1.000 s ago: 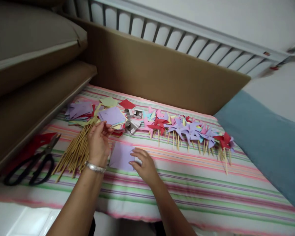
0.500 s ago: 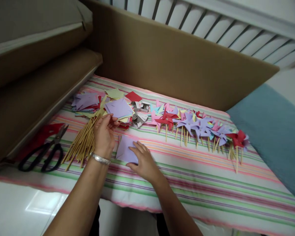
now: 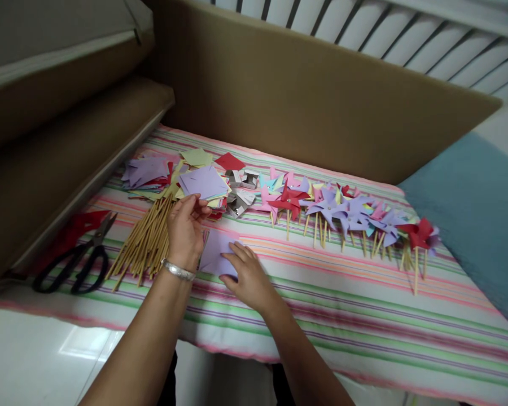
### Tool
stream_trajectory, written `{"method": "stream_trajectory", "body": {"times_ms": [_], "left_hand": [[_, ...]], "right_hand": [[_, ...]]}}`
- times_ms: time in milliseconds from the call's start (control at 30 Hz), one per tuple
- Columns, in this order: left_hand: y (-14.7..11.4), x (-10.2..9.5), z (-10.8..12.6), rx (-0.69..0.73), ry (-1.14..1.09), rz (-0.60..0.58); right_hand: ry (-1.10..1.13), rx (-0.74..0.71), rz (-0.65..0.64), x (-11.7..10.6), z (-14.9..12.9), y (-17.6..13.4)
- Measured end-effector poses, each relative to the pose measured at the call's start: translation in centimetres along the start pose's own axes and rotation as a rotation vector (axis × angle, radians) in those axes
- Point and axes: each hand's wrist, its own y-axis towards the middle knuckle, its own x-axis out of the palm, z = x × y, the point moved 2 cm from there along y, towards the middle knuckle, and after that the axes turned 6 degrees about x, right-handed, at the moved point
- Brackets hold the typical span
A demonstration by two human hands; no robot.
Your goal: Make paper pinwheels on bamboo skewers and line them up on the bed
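Observation:
My left hand [image 3: 189,225], with a bracelet on its wrist, is raised just above the cloth. Its fingers are curled together in a pinch; whatever may be between them is too small to make out. Close beyond its fingertips lies a stack of square papers [image 3: 203,181] with a lavender sheet on top. My right hand [image 3: 246,276] rests with fingers apart on the edge of another lavender paper square [image 3: 214,254], which lies on the cloth between both hands. Part of that square is covered by the right fingers.
Left of my hands lie a bundle of thin sticks [image 3: 146,242], black-handled scissors [image 3: 82,256] and more cut papers [image 3: 146,171]. Small grey boxes [image 3: 242,200] stand behind. Finished paper pinwheels [image 3: 328,207] run along the right on a striped cloth [image 3: 342,316]. A brown panel [image 3: 300,96] rises behind.
The view has shifted slightly. My left hand has moved a little to the right and down, nearer the lavender square. The right hand stays on that square.

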Motion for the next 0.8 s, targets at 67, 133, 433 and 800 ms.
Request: {"method": "stream_trajectory", "body": {"times_ms": [67, 133, 433, 800], "left_hand": [[-0.08, 0.10, 0.01, -0.003, 0.000, -0.003], [-0.15, 0.20, 0.08, -0.008, 0.000, -0.007], [-0.18, 0.19, 0.18, -0.018, -0.013, -0.012], [-0.22, 0.20, -0.12, -0.026, -0.010, -0.020]], "right_hand": [[0.010, -0.010, -0.006, -0.06, 0.21, 0.01], [0.015, -0.017, -0.016, -0.16, 0.34, 0.04], [0.023, -0.030, -0.013, -0.32, 0.47, 0.03], [0.241, 0.100, 0.150, -0.12, 0.50, 0.29]]}}
